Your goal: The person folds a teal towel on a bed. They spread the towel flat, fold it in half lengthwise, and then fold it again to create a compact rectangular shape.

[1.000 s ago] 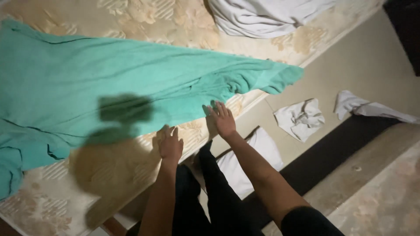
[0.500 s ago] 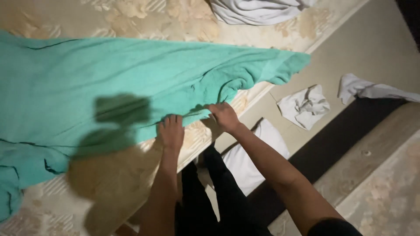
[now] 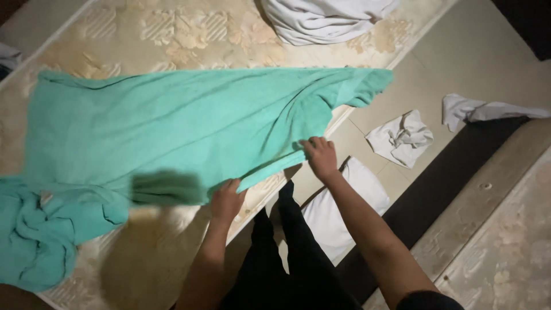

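A large teal cloth [image 3: 172, 126] lies spread across a beige patterned mattress [image 3: 189, 34], with one end bunched at the lower left. My left hand [image 3: 225, 201] grips the cloth's near edge at the mattress side. My right hand [image 3: 320, 158] pinches the same edge further right, close to the mattress corner. The edge is stretched taut between both hands.
A white bundle of fabric [image 3: 327, 20] sits at the mattress's far end. On the tiled floor lie a crumpled white cloth [image 3: 402, 138], another white cloth [image 3: 488, 109] and a white pillow [image 3: 344, 206] by my dark-trousered legs. A dark strip [image 3: 436, 189] runs alongside.
Both hands went from flat on the cloth to gripping its near edge, and they have moved apart. The cloth is now pulled straighter and flatter across the mattress.
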